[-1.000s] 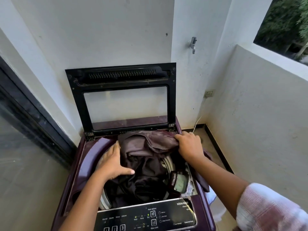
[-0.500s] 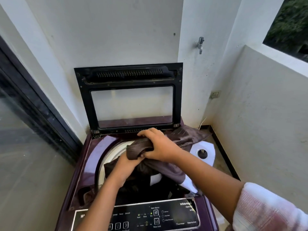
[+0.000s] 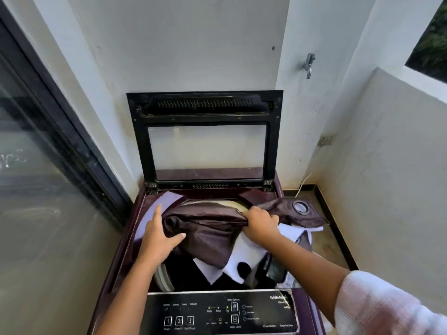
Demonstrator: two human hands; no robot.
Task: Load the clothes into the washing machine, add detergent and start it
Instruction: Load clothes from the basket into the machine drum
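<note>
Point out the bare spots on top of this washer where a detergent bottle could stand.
Free: the purple deck at the back left, between the lid hinge and the left hand; its slope looks risky. The control panel is bare but holds buttons. Crowded: the tub opening, filled by the brown curtain gripped by the right hand, which spills over the right edge.

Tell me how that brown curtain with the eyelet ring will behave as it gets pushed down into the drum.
The brown curtain is probably floppy: it bunches and folds where the right hand grips it. Its sheen suggests slippery fabric that may slide. The end with the eyelet ring drapes over the machine's right edge, so it will likely trail behind and need tucking in.
</note>
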